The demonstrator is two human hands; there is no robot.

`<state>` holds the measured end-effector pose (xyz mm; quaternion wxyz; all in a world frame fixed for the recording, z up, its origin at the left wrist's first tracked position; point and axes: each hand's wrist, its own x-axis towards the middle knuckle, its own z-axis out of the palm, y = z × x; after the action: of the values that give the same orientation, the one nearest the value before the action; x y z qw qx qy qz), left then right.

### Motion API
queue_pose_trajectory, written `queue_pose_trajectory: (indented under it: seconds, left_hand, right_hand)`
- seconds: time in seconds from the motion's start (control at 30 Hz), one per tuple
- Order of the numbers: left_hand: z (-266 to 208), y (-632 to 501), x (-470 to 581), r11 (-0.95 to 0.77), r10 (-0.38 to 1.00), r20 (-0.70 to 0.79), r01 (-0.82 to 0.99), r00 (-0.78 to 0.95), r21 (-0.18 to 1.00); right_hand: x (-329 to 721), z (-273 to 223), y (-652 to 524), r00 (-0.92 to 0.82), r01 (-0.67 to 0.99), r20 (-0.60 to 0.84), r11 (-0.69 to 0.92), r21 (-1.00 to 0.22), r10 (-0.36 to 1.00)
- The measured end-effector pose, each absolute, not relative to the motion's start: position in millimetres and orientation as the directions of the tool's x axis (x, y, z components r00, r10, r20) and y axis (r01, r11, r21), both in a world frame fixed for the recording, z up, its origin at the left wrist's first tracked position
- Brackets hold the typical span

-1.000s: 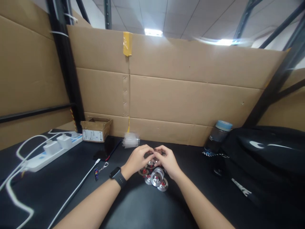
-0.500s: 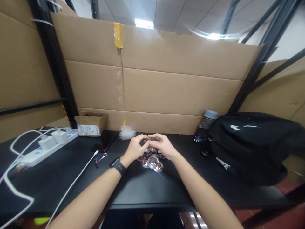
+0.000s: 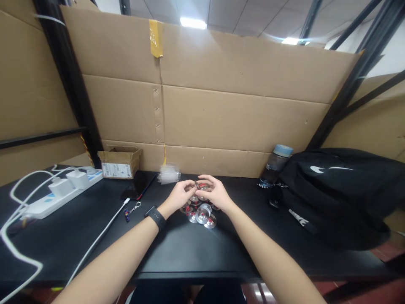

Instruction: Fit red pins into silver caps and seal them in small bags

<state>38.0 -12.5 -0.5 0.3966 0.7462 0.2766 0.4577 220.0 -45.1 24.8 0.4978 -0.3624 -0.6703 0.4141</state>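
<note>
My left hand (image 3: 182, 196), a dark watch (image 3: 155, 218) on its wrist, is closed with thumb and fingertips around a small, thin, shiny disc (image 3: 196, 185) seen nearly edge-on. Against the same disc is the thumb of my right hand (image 3: 216, 195), whose upper fingers arch over it. Its details are too small to make out. Under and in front of both hands lies a pile of round, shiny silver discs with red centres (image 3: 203, 214), overlapping on the black table. My fingers hide the back of the pile.
Clear plastic pieces (image 3: 169, 174) lie behind my left hand. Further left are a phone (image 3: 139, 185), a keychain (image 3: 127, 214), a white cable (image 3: 98, 240), a power strip (image 3: 63, 192) and a cardboard box (image 3: 120, 162). A bottle (image 3: 275, 166) and black bag (image 3: 335, 198) stand right.
The fingers of my right hand have lifted and spread a little above the disc, which now shows slightly wider. The pile stays as it was; the view has shifted slightly.
</note>
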Motion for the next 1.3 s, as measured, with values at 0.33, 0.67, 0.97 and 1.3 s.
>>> queue_pose_trajectory:
  seconds: [0.33, 0.67, 0.97, 1.3]
  left_hand:
    - [-5, 26, -18, -0.543, 0.794, 0.523, 0.747, 0.309, 0.383]
    - [-13, 26, -17, -0.539, 0.806, 0.466, 0.780, 0.366, 0.318]
    - [-7, 25, -13, -0.551, 0.795, 0.495, 0.758, 0.351, 0.349]
    - [15, -7, 20, -0.744, 0.665, 0.614, 0.439, 0.425, 0.503]
  right_hand:
    - [309, 22, -9, -0.071, 0.780, 0.430, 0.319, -0.539, 0.900]
    - [312, 11, -11, -0.150, 0.896, 0.262, 0.243, -0.370, 0.953]
    - [255, 8, -11, -0.401, 0.781, 0.279, 0.485, -0.393, 0.873]
    - [240, 9, -23, -0.268, 0.320, 0.431, 0.501, -0.804, 0.862]
